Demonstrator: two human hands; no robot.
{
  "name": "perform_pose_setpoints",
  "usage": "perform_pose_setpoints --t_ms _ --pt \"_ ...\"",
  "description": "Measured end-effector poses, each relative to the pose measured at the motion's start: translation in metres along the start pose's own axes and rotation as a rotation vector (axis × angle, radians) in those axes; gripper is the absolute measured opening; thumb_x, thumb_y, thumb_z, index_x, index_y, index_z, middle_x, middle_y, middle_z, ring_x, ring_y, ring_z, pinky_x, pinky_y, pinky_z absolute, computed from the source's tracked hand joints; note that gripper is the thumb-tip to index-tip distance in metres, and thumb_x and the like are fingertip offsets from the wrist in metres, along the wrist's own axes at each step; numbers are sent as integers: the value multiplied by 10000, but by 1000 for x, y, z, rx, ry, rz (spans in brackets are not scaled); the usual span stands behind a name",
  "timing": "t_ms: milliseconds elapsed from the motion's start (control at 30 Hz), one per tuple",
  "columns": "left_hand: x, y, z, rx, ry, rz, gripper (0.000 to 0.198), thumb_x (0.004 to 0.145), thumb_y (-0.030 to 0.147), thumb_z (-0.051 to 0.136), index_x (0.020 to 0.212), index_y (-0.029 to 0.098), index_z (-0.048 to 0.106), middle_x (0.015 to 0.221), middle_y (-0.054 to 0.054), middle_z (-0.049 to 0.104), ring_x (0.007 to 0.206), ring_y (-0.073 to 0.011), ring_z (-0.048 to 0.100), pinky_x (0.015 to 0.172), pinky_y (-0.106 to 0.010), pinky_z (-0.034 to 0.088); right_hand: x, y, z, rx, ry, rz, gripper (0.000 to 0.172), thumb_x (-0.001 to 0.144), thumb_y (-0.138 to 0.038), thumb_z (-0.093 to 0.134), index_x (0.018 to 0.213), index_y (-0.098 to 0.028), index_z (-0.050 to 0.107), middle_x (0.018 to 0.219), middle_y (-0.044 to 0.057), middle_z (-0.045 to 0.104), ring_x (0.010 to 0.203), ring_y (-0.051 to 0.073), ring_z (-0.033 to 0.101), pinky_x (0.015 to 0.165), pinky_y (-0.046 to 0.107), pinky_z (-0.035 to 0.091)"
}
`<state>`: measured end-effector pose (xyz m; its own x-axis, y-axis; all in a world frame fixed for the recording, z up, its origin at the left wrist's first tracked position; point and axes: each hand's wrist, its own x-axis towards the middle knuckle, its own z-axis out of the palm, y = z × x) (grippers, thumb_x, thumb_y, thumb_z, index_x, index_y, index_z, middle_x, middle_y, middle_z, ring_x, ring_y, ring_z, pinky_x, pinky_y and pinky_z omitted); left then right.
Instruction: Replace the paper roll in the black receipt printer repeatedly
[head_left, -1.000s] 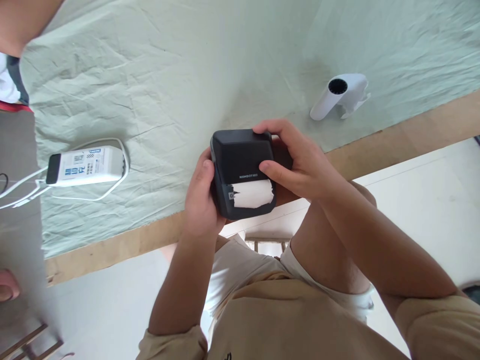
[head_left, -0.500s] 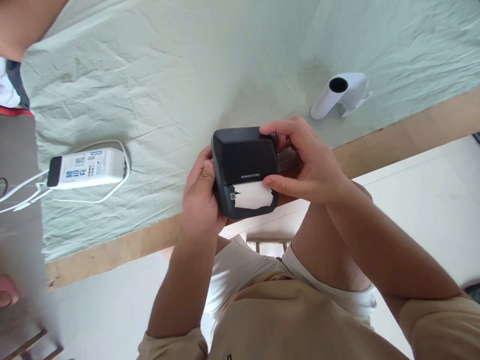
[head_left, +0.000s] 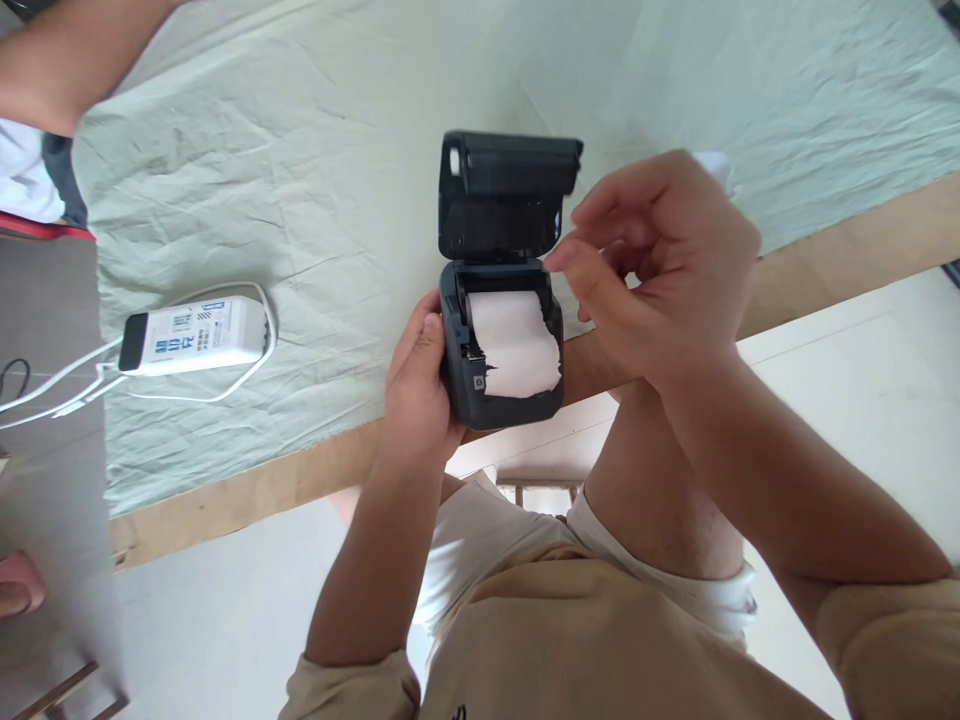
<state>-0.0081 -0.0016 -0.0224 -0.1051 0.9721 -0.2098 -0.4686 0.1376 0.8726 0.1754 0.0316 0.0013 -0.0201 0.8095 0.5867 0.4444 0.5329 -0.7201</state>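
A black label printer (head_left: 466,400) is held over the table's front edge, its lid (head_left: 499,225) swung up and back. Inside lies a white paper roll (head_left: 514,335), its torn end hanging over the front. My left hand (head_left: 420,385) grips the printer's left side, thumb along the edge. Just right of the raised lid is my right hand (head_left: 667,260), fingers bent and apart, with nothing visible in them. Its fingertips are close to the hinge; whether they touch it I cannot tell.
On the left of the green cloth (head_left: 315,200) rests a white power bank (head_left: 202,335) with white cables. A white curled object (head_left: 716,168) is mostly hidden behind my right hand. Another person's arm (head_left: 82,60) reaches in at the upper left. A wooden edge (head_left: 247,480) borders the table.
The printer's lid has gone from closed to raised, uncovering the paper roll. My right hand has let go of the printer and moved up and right. My left hand keeps its grip.
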Motion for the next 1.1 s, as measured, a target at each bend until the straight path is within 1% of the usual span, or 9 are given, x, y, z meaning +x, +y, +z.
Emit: perform_pose_setpoints --t_ms 200,300,367,467,567,633,700,867,1100 --pt "-1 2 2 -3 -12 18 256 1088 383 615 1038 246 824 960 9 839 1027 -213 821 1067 -351 633 26 -27 -1 -603 -678 98 140 935 -236 684 1068 -276 695 770 1 705 651 200 622 562 352 310" --pt "-3 3 3 -3 -59 -25 365 1105 482 535 1064 248 812 991 -41 838 1273 -298 757 1089 -435 629 37 -36 -2 -660 -857 95 242 959 -300 666 1198 -285 702 817 22 727 718 241 653 580 354 336" --pt "-4 4 5 -6 -83 -30 396 1103 517 513 1077 243 797 1019 -64 837 1337 -330 723 1088 -470 630 37 -35 -9 -551 -810 74 336 904 -247 681 1235 -297 711 884 6 763 714 215 647 634 359 422" --pt "-5 4 5 -26 -87 -25 360 1081 535 561 1068 243 771 1069 -61 837 1292 -338 747 1078 -475 635 26 -23 -27 -199 -574 138 471 838 -230 675 1299 -326 696 1034 -22 782 573 128 547 607 346 480" --pt "-5 3 4 -20 -92 -52 347 1074 542 579 1076 246 761 1094 -52 833 1224 -334 778 1049 -479 651 7 -3 -39 48 -226 319 368 933 -268 511 1271 -306 650 952 24 730 611 160 585 527 330 465" --pt "-5 3 3 -24 -90 -61 347 1076 542 578 1090 253 769 1078 -40 831 1185 -323 793 1027 -473 662 -5 9 -40 57 -104 447 237 963 -283 513 1176 -276 618 897 30 682 647 170 612 545 325 485" --pt "-5 3 3 -37 -88 -58 347 1079 535 575 1085 256 783 1048 -32 832 1182 -315 795 1010 -460 672 -13 19 -36 -26 -102 437 128 969 -335 613 1069 -261 586 840 11 641 678 176 623 617 344 529" --pt "-6 3 5 -3 -59 -17 388 1104 520 527 1078 254 807 1057 -38 831 1272 -302 758 1001 -426 676 -10 38 -26 -276 -238 91 263 971 -495 740 1026 -270 615 988 74 697 933 271 694 822 442 571" --pt "-6 3 4 43 -20 -15 359 1065 568 578 1068 272 782 1052 -51 825 1254 -320 761 967 -445 681 -13 47 -24 -389 -252 34 393 909 -354 821 1257 -274 657 1015 67 770 825 275 715 748 422 555"
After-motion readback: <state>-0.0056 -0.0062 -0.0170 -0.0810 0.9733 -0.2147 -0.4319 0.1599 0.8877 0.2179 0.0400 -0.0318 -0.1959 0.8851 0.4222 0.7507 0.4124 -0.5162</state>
